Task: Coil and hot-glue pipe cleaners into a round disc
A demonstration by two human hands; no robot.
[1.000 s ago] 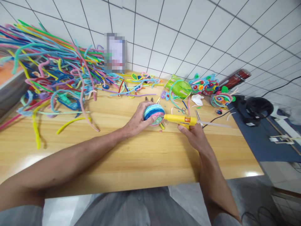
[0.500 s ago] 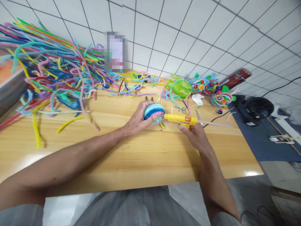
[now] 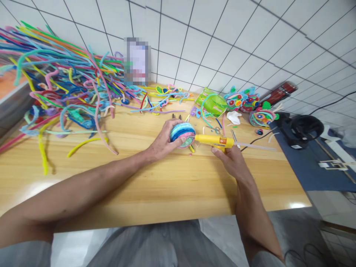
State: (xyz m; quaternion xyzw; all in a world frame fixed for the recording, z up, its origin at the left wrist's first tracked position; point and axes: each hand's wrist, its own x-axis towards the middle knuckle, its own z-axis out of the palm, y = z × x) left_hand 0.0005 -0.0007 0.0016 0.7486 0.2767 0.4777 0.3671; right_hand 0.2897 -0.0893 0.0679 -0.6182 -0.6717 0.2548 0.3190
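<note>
My left hand (image 3: 166, 140) grips a round ball-like craft piece (image 3: 182, 130) banded in blue, light blue and pink pipe cleaners, the thumb pressed on its near side. In my right hand (image 3: 232, 157) is a yellow hot glue gun (image 3: 213, 140), its nozzle pointing left and right up against the craft piece's side. Whether the tip touches is too small to tell. A clear glue stick (image 3: 257, 146) juts from the gun's back end. Scissors (image 3: 217, 129) lie on the table just beyond the gun.
A big heap of coloured pipe cleaners (image 3: 75, 85) covers the table's left. Along the wall stand a blurred-out screen (image 3: 137, 62), a green bowl-shaped piece (image 3: 213, 103) and several decorated craft figures (image 3: 261, 116). A crumpled white tissue (image 3: 234, 118) and black headphones (image 3: 306, 129) lie to the right.
The glue gun has shifted very slightly to the right. My left hand and the craft piece stay practically where they were.
</note>
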